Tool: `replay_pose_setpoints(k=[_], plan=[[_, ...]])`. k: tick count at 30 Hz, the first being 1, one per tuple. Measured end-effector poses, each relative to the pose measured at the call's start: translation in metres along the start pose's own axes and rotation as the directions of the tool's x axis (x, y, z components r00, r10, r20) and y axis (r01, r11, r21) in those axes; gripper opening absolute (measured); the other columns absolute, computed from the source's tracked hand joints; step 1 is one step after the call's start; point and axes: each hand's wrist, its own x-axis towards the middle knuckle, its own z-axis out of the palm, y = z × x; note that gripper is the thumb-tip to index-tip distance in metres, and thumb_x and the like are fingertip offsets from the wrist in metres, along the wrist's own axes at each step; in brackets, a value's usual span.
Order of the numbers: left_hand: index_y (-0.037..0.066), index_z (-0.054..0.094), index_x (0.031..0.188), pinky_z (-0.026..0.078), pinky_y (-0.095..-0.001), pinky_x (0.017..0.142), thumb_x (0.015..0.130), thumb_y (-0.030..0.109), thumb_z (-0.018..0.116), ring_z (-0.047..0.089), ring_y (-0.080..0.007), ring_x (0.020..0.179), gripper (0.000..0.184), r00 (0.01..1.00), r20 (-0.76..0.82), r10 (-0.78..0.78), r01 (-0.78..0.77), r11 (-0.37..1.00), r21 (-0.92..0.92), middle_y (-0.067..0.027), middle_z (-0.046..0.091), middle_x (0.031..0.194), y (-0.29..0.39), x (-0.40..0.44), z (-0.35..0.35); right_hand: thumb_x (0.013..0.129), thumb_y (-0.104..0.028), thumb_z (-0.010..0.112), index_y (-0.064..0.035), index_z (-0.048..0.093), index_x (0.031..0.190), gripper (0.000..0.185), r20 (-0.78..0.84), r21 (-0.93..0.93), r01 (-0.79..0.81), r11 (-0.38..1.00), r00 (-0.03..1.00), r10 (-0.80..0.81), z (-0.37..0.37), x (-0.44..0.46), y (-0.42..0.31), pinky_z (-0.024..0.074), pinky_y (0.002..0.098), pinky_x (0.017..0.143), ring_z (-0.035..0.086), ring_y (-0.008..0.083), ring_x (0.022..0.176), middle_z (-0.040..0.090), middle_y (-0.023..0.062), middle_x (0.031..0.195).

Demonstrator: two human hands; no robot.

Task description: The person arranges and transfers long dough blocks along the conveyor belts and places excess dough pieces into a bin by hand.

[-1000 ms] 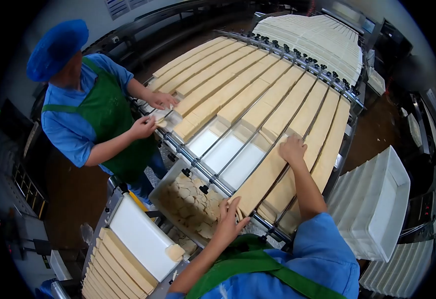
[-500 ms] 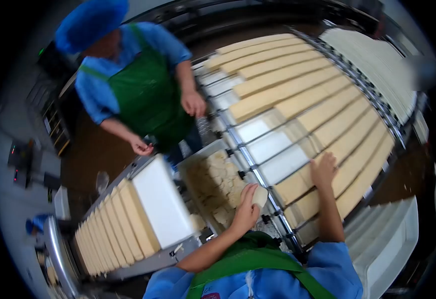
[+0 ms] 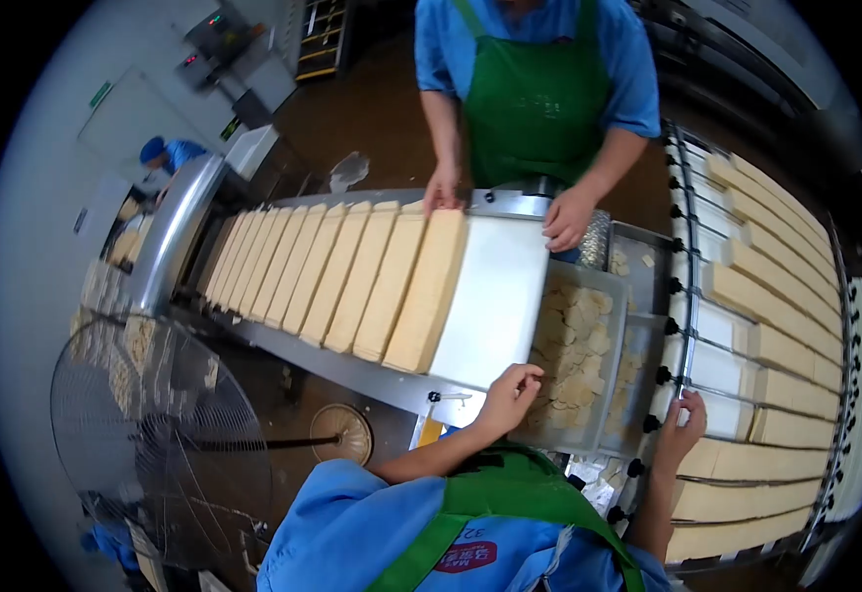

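Note:
My left hand [image 3: 510, 400] hovers empty by the near left corner of a bin [image 3: 610, 380] of pale broken pieces [image 3: 574, 355], its fingers slightly curled and apart. At the left edge of the railed rack [image 3: 692, 326], my right hand [image 3: 685, 426] is raised with fingers apart and nothing in them. Long rows of pale, thin stacked pieces [image 3: 786, 345] lie between the rack's rails. Left of the bin, a white tray [image 3: 495, 296] sits on a conveyor beside a line of upright-looking stacks [image 3: 426, 286].
Across the conveyor stands a co-worker in a green apron [image 3: 539, 109], one hand at the last stack, the other by the tray's far corner. A caged fan [image 3: 160, 434] is at lower left. Another person in a blue cap [image 3: 153, 150] is farther back.
The view has swung left towards the conveyor. My left hand has let go of a pale piece and moved over beside the tray. My right hand has come off the rows to the rack's edge.

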Motion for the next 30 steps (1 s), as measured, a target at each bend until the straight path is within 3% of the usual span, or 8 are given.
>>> replay_pose_setpoints(k=[5,8,10,13,17,23,26,30], plan=[[0.002,0.06,0.107,0.046,-0.0227,0.068,0.091,0.009,0.056,0.054,-0.0089,0.077,0.017,0.882,-0.47,-0.018,0.024,1.0,0.006,-0.0036,0.06,0.086,-0.043,-0.014,-0.081,0.088,-0.01,0.058,-0.0033,0.057,0.082,0.009,0.186,0.105,0.192,0.976,0.96,-0.208,0.057,-0.011,-0.07,0.0367,0.0421,0.095,0.055,0.0325,0.106,0.064,0.0119,0.099],[-0.001,0.056,0.109,0.045,-0.0279,0.075,0.091,0.013,0.056,0.054,-0.0164,0.084,0.023,0.778,-0.628,-0.029,0.124,0.986,0.108,-0.0101,0.058,0.096,-0.07,-0.027,-0.141,0.086,-0.011,0.059,-0.0042,0.057,0.082,0.008,0.278,0.178,0.258,0.95,0.913,-0.3,0.089,-0.018,-0.117,0.0366,0.042,0.094,0.056,0.031,0.104,0.064,0.01,0.096],[-0.006,0.047,0.119,0.042,-0.0381,0.086,0.086,0.01,0.056,0.047,-0.0319,0.102,0.038,0.694,-0.717,0.066,0.314,0.869,0.384,-0.023,0.05,0.111,-0.096,-0.033,-0.172,0.085,-0.01,0.06,-0.0042,0.058,0.082,0.007,0.368,0.276,0.313,0.909,0.839,-0.401,0.109,-0.022,-0.144,0.0371,0.0419,0.092,0.057,0.0306,0.103,0.064,0.0094,0.094],[-0.009,0.04,0.123,0.035,-0.0432,0.094,0.084,0.008,0.054,0.04,-0.0404,0.109,0.045,0.64,-0.714,-0.284,0.435,0.9,0.032,-0.0305,0.044,0.116,-0.112,-0.038,-0.199,0.082,-0.007,0.062,-0.0043,0.059,0.082,0.004,0.379,0.394,0.319,0.862,0.798,-0.468,0.139,-0.029,-0.189,0.0391,0.0406,0.088,0.058,0.0291,0.098,0.065,0.0086,0.092],[-0.009,0.042,0.122,0.04,-0.0419,0.089,0.084,0.009,0.055,0.046,-0.0418,0.101,0.045,0.766,-0.642,0.009,0.324,0.858,0.399,-0.029,0.044,0.11,-0.158,-0.035,-0.204,0.079,-0.003,0.063,-0.0039,0.061,0.082,0.004,0.395,0.502,0.337,0.796,0.73,-0.558,0.175,-0.031,-0.246,0.0402,0.0399,0.086,0.06,0.0281,0.094,0.065,0.0087,0.089],[-0.011,0.035,0.129,0.042,-0.0427,0.091,0.084,0.012,0.057,0.048,-0.0446,0.101,0.055,0.815,-0.537,-0.219,0.372,0.908,0.194,-0.0308,0.04,0.115,-0.13,-0.02,-0.214,0.08,-0.006,0.062,-0.0032,0.062,0.094,0.015,0.496,0.529,0.33,0.782,0.627,-0.6,0.252,-0.031,-0.308,0.0374,0.0398,0.091,0.055,0.0303,0.103,0.063,0.0117,0.098],[-0.011,0.028,0.134,0.048,-0.0464,0.086,0.084,0.025,0.063,0.053,-0.0503,0.1,0.07,0.841,-0.413,-0.35,0.458,0.867,0.198,-0.0337,0.036,0.122,-0.106,-0.012,-0.22,0.08,-0.014,0.063,-0.0013,0.059,0.108,0.031,0.527,0.451,0.391,0.802,0.609,-0.593,0.316,-0.033,-0.318,0.0331,0.0438,0.096,0.047,0.0321,0.113,0.056,0.0153,0.115],[-0.016,0.018,0.135,0.052,-0.0451,0.077,0.082,0.04,0.065,0.055,-0.0461,0.1,0.091,0.881,-0.293,-0.372,0.47,0.767,0.438,-0.0324,0.036,0.122,-0.103,-0.005,-0.224,0.081,-0.035,0.062,0.0016,0.049,0.126,0.059,0.614,0.012,0.623,0.782,0.613,-0.497,0.404,-0.019,-0.32,0.0205,0.0507,0.105,0.031,0.0345,0.129,0.041,0.0195,0.136]])
